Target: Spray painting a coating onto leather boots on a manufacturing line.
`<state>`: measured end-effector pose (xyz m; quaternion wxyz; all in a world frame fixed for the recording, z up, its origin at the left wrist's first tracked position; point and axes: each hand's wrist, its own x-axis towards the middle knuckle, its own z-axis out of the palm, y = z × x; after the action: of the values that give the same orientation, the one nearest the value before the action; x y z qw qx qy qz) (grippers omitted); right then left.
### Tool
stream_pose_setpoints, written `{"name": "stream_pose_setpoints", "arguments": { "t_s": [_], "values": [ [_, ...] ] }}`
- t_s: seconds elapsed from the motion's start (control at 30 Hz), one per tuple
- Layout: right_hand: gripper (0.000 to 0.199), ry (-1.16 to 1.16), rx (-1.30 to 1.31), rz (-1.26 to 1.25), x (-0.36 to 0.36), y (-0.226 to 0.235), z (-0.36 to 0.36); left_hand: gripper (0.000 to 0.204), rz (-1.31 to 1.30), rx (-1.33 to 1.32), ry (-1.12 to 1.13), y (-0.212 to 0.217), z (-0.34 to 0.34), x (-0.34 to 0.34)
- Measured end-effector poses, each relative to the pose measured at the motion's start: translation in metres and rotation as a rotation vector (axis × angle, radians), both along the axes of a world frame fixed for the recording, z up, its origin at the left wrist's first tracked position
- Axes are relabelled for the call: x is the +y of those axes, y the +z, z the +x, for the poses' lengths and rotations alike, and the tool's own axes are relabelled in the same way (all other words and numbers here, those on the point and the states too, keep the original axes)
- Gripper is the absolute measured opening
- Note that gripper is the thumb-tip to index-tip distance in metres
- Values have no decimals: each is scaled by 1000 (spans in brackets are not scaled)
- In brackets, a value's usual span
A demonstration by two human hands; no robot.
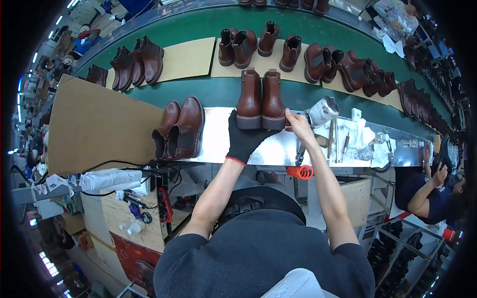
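Note:
A pair of brown ankle boots with pull tabs and dark soles, a left boot and a right boot, stands side by side with heels toward me. My left hand, in a black glove with a red cuff, is under and beside their soles; its fingers are partly hidden behind the heels. The bare fingers of my right hand grip the right boot near its heel. Below them lies a shiny metal bench top. Left of my gloved hand, two more brown boots rest with their toes pointing away.
Brown boots line the green conveyor on cardboard sheets. A large cardboard panel stands at left. A white-wrapped tool, a coiled red hose, brushes and small bottles are at right. A co-worker sits farther right.

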<state>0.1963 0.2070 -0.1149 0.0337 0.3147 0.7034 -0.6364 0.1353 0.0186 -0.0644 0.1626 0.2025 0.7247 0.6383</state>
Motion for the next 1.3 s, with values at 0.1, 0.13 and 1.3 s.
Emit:
{"name": "stream_pose_setpoints", "arguments": {
  "t_s": [0.1,0.13,1.3],
  "values": [
    [40,4,269,589,26,29,-21,84,96,-88,-11,-2,-1,-10],
    [29,-8,344,600,33,53,-36,82,85,-71,-34,-2,0,-15],
    [21,412,78,805,0,210,-143,48,972,-555,25,82,-24,53]
  ]
}}
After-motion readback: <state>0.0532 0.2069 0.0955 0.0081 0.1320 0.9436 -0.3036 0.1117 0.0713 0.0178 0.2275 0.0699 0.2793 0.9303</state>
